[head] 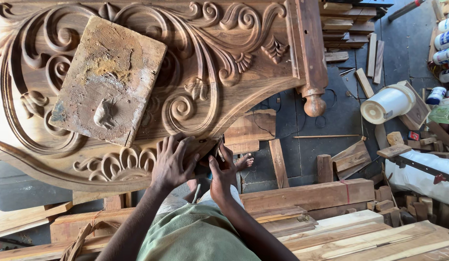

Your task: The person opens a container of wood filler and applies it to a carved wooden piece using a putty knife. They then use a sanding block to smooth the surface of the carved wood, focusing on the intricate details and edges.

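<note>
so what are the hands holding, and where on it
Both press at the lower edge of the carved brown wooden panel: left hand flat on it, right hand gripping something small and dark, too hidden to identify.

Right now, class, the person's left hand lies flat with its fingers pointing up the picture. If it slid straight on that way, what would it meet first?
Probably the carved shell-like fluting on the carved wooden panel, just beyond the left hand. Further along lies the worn flat board. The exact line is uncertain.
</note>
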